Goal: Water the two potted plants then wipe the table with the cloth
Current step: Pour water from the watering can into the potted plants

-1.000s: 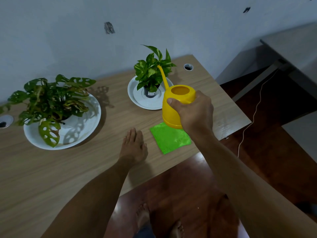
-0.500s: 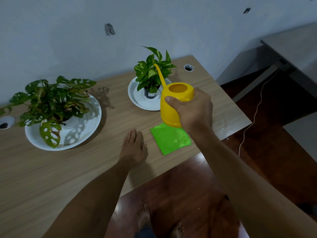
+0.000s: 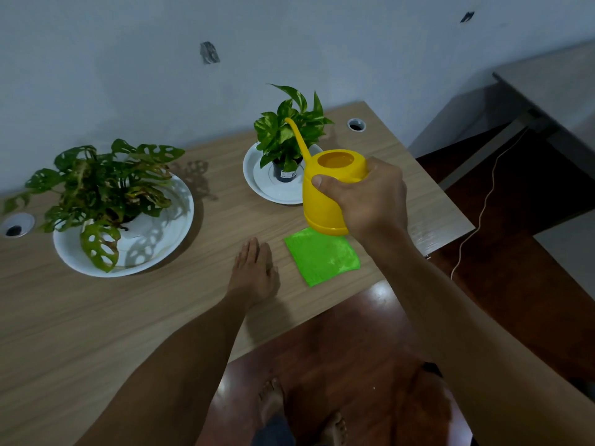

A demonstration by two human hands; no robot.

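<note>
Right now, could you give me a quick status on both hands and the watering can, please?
Right hand gripping yellow watering can, spout toward small potted plant. Left hand flat on table. Green cloth untouched. Nothing blocking.

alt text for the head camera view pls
A right hand holds a yellow watering can, spout toward a small potted plant on a wooden table. The left hand rests flat beside a green cloth.
</note>
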